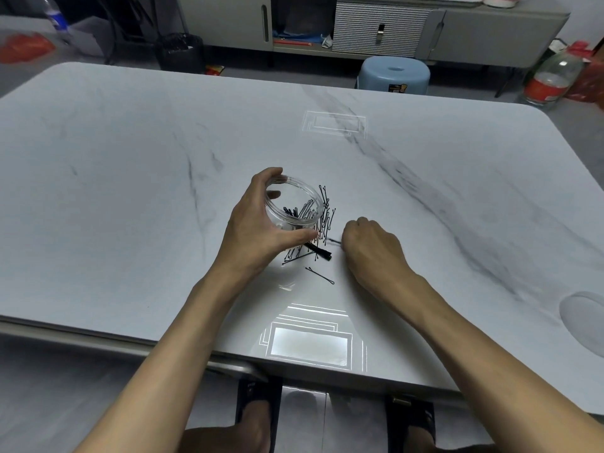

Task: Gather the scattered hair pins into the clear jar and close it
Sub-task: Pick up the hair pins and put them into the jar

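Note:
My left hand (258,223) grips the clear jar (294,204), tilted with its open mouth toward the right, several black hair pins inside it. A heap of black hair pins (322,230) lies on the table just right of and below the jar. One pin (320,275) lies apart, nearer to me. My right hand (369,243) rests on the table right of the heap, fingers curled down; a blurred pin end shows at its fingertips. The clear lid (585,318) lies at the table's right edge.
The white marble table (130,158) reaches far around the heap. A blue stool (394,75) stands beyond the far edge, with a cabinet, a bin and a large bottle (552,80) on the floor behind.

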Demonstrator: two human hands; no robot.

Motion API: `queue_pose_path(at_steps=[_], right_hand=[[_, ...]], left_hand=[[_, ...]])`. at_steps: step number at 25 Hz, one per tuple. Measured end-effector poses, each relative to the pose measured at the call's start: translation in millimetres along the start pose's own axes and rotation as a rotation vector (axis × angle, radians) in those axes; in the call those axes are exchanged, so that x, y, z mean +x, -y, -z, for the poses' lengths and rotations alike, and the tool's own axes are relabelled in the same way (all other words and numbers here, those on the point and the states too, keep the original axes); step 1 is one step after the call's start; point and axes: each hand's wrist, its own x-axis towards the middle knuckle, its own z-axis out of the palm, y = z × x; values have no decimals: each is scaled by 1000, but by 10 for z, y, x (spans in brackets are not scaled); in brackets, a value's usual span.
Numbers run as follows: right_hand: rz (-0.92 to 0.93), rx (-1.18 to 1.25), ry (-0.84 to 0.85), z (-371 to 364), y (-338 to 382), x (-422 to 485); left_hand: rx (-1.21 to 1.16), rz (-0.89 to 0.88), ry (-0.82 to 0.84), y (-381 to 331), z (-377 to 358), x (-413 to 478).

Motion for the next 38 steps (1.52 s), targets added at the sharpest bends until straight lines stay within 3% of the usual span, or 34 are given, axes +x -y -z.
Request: queue_pose_path(at_steps=[4,6,9,13,15,17,19,22,25,28,32,38], right_hand=[[-173,590,-316,219,-167,102],[-73,792,-429,378,-108,152],[92,892,-376,468,89,147],[-60,1073,-413,455,-8,156],[-27,955,-222,416,-65,124],[80,634,55,323,-4,53],[117,335,180,201,101,-16],[194,200,97,115,200,-6],[279,235,-30,41,261,46],[222,301,-108,-9,286,116],[172,307,-95,-24,293,176],[320,119,-81,-58,343,138]], left_hand=[[1,-2,17,0,4,6],[7,-10,42,-23,-29,-5],[15,-29,52,-40,-59,-20],[-3,-13,-38,11,15,4],[-16,6,-94,21,47,22],[-40,21,-140,21,63,39],[-51,28,-164,15,73,44],[-45,30,-169,15,80,30],[-46,26,-167,14,79,21],[-53,28,-171,20,97,20],[-56,32,-171,38,131,24],[-46,29,-173,38,149,19]])
